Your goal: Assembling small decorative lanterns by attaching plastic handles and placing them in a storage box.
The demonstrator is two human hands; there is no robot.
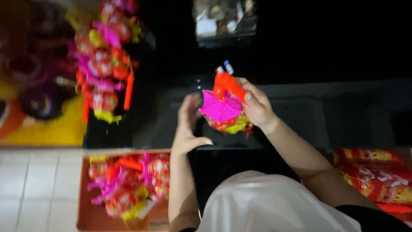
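Note:
My right hand (256,105) grips a small paper lantern (223,107) by its orange handle, which points up and away from me. The lantern has a bright pink folded top and a red and yellow body beneath. My left hand (189,126) is cupped just left of the lantern, fingers apart, near its pink top; whether it touches is unclear. Both hands hover over a dark table (300,116).
A heap of similar pink, red and yellow lanterns (105,60) lies at the upper left. A brown cardboard box (86,215) holding more lanterns (128,182) stands on the white tiled floor. Red patterned packages (377,176) sit at the lower right. A small container (223,19) is at the top.

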